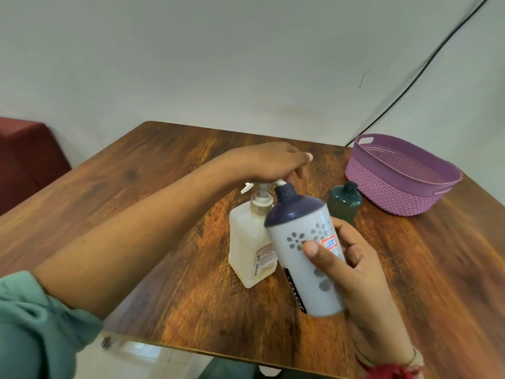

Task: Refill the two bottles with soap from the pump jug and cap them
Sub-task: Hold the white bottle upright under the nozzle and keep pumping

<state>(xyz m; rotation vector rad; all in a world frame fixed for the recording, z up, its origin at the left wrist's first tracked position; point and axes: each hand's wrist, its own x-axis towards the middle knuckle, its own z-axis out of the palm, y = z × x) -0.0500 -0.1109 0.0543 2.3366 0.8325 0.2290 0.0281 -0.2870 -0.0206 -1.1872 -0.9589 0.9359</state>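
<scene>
A cream pump jug [250, 242] stands on the wooden table [169, 269]. My left hand [273, 162] lies flat on top of its white pump head, fingers straight. My right hand [352, 266] grips a grey bottle [308, 253] with a dark blue top and flower marks. That bottle is lifted and tilted, its uncapped neck right at the pump spout. A small dark green bottle [345, 203] stands behind it on the table, its neck uncapped too.
A purple woven plastic basket [401, 173] sits at the table's far right. A black cable [410, 86] runs down the wall behind it. A dark red seat [27, 160] stands at the left beyond the table edge.
</scene>
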